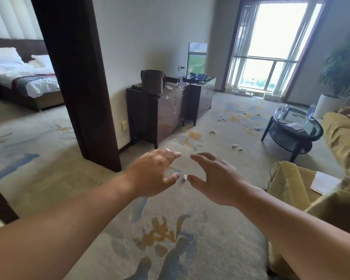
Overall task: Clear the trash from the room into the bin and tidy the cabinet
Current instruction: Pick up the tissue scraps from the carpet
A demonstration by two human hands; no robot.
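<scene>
- Left hand (154, 172) and right hand (214, 178) reach out spread and empty over the carpet (190, 229).
- Paper scraps (235, 146) litter the floor at 1 o'clock.
- Dark cabinet (166, 112) stands at 12 o'clock.

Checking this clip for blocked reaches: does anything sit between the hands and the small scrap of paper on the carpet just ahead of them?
Nothing visible does. The left hand and right hand are open and empty, and the paper scrap shows in the gap between their thumbs on bare carpet. No bin is identifiable in view.
</scene>
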